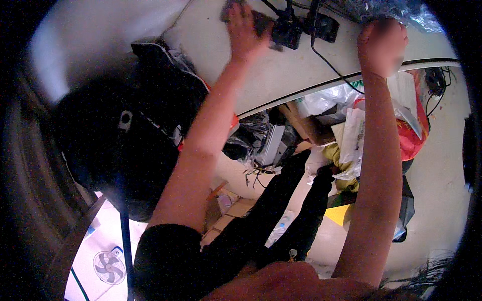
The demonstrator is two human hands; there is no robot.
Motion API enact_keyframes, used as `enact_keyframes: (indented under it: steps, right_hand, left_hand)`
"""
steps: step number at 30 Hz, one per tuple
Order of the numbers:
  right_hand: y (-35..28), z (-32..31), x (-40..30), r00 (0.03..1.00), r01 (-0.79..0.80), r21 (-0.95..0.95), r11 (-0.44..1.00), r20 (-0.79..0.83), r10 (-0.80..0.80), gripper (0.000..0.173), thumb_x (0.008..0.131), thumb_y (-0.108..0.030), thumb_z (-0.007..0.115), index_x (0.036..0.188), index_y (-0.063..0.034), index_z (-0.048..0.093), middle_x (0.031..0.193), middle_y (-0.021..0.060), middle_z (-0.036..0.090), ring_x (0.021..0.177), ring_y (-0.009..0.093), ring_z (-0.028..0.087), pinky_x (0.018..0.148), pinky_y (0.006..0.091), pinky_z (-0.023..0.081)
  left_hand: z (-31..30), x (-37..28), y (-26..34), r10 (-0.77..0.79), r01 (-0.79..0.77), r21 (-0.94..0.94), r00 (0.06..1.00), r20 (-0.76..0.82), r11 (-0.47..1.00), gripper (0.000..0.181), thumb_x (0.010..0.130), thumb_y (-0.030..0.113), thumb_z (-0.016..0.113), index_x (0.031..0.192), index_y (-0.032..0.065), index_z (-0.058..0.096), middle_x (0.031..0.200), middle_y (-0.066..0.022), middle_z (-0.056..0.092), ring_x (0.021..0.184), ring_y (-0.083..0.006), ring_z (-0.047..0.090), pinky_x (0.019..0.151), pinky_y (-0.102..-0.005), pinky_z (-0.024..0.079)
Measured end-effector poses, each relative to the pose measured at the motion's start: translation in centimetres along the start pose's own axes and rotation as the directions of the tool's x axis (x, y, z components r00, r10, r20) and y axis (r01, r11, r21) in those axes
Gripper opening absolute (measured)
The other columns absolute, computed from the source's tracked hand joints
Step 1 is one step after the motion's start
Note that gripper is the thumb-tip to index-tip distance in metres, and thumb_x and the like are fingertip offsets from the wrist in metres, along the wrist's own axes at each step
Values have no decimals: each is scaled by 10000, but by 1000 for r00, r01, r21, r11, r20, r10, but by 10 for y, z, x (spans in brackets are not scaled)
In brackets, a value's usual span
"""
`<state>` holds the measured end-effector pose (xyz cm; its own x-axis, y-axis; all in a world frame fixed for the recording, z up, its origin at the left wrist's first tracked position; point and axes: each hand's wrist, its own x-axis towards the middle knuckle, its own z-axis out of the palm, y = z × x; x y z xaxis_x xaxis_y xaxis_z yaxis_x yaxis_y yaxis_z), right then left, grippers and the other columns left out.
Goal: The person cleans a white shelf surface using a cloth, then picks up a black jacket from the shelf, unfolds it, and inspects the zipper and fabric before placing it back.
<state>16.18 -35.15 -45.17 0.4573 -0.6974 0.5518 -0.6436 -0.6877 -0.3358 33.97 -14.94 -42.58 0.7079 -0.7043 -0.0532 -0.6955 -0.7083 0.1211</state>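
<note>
My left hand (246, 35) reaches across the pale tabletop (211, 41), fingers stretched out and thumb apart, over a dark blurred object (260, 22). Whether it presses on that object is not plain. Just right of it lie a black plug or adapter (287, 33) and a second black block (325, 28), with black cables running from them. My right hand (382, 49) is near the table's front edge, fingers curled and blurred. A dark patch shows at its far side, and what it may hold cannot be made out. Clear crumpled plastic (410, 15) lies beyond it.
A large black bag (113, 150) stands left of my arm. Below the table edge are plastic bags (324, 99), a red bag (412, 141), a ribbed metal piece (272, 141) and loose wires (260, 173). A fan (109, 268) stands at lower left. A cable (331, 66) hangs over the edge.
</note>
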Motion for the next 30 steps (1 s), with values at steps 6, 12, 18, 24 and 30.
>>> enact_keyframes:
  steps: [6, 12, 18, 24, 30]
  right_hand:
    - [-8, 1, 1, 985, -60, 171, 983, -148, 86, 202, 737, -152, 514, 866, -25, 425, 863, 171, 478, 802, 376, 461, 710, 444, 386]
    - [-5, 3, 1, 987, -46, 192, 980, -144, 75, 215, 734, -137, 508, 886, -21, 409, 867, 182, 465, 821, 388, 442, 721, 455, 378]
    - [-11, -3, 4, 985, -22, 195, 981, -161, 54, 227, 748, -149, 501, 895, -12, 395, 897, 191, 450, 814, 397, 436, 723, 455, 376]
    - [-9, -2, 0, 985, 17, 154, 988, -170, 10, 219, 753, -150, 501, 896, -18, 399, 901, 189, 451, 822, 394, 438, 717, 458, 383]
    - [-9, 0, 2, 987, -27, 142, 989, -151, 48, 221, 748, -143, 504, 902, -19, 404, 905, 190, 457, 824, 387, 443, 723, 451, 381]
  left_hand:
    - [7, -123, 46, 269, -264, -148, 963, 13, 953, 625, 759, 206, 549, 1271, -14, 266, 1352, -230, 157, 1233, -393, 190, 998, -469, 193]
    - [-10, -182, -34, 59, -16, -170, 966, 251, 985, 503, 807, 19, 416, 1285, 17, 259, 1352, -207, 193, 1247, -370, 192, 1010, -409, 209]
    - [17, -79, -140, -232, 218, -91, 953, -194, 972, 504, 853, 110, 369, 1305, -18, 185, 1352, -222, 180, 1257, -364, 156, 1036, -403, 131]
    - [14, 38, -128, -16, 8, -36, 977, -215, 999, 522, 795, 137, 449, 1264, -19, 281, 1324, -234, 235, 1231, -369, 218, 1029, -409, 171]
    - [14, -84, 12, 315, -316, -132, 949, -27, 940, 525, 730, 38, 489, 1235, 18, 348, 1311, -194, 285, 1212, -363, 265, 1008, -434, 211]
